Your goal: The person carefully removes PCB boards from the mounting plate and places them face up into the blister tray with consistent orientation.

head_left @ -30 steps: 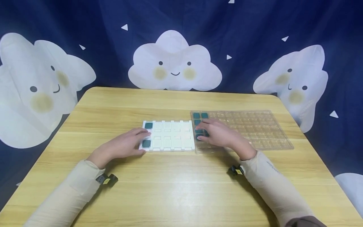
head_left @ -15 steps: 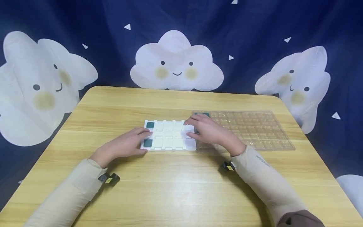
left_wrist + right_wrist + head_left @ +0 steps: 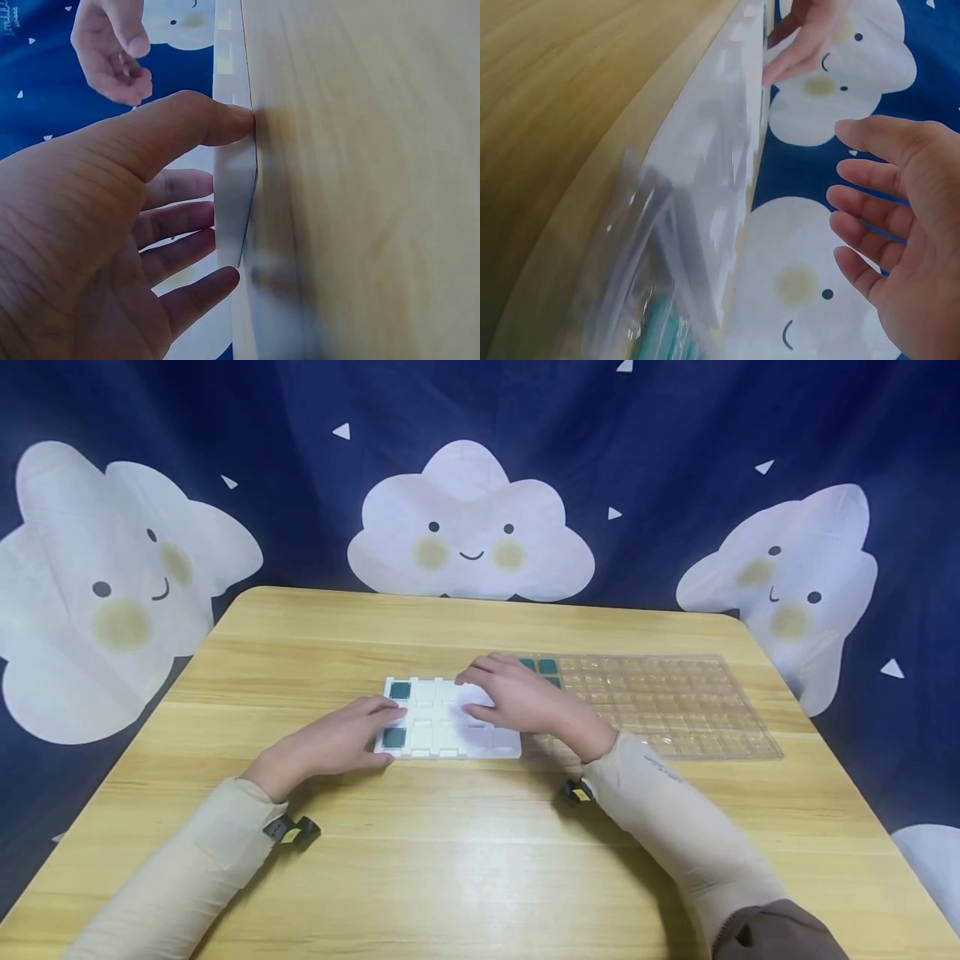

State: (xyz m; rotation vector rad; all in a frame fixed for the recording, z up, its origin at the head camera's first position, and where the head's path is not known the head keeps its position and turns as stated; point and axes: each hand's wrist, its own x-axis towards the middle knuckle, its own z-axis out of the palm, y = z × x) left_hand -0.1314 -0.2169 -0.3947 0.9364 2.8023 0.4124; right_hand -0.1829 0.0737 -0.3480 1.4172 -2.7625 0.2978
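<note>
A white tray (image 3: 442,727) with shallow pockets lies on the table, two dark green square chips (image 3: 401,691) in its left column. My left hand (image 3: 330,741) holds its left end: thumb against the near edge, fingertips at the side, as the left wrist view shows along the tray's edge (image 3: 234,187). Over the right half of the tray hovers my right hand (image 3: 517,693), thumb and fingers apart. Nothing shows between its fingers (image 3: 866,206) in the right wrist view. More green chips (image 3: 548,666) sit in a clear plastic tray (image 3: 660,693), partly hidden by that hand.
The clear tray's many pockets extend toward the table's right side. Both trays stand on a wood-grain table (image 3: 450,843). Behind it hangs a dark blue curtain (image 3: 300,410) with white clouds. A small black device (image 3: 292,832) is strapped at each wrist.
My right hand has moved left from the green chips in the clear tray to above the white tray. My left hand stays at the white tray's left end.
</note>
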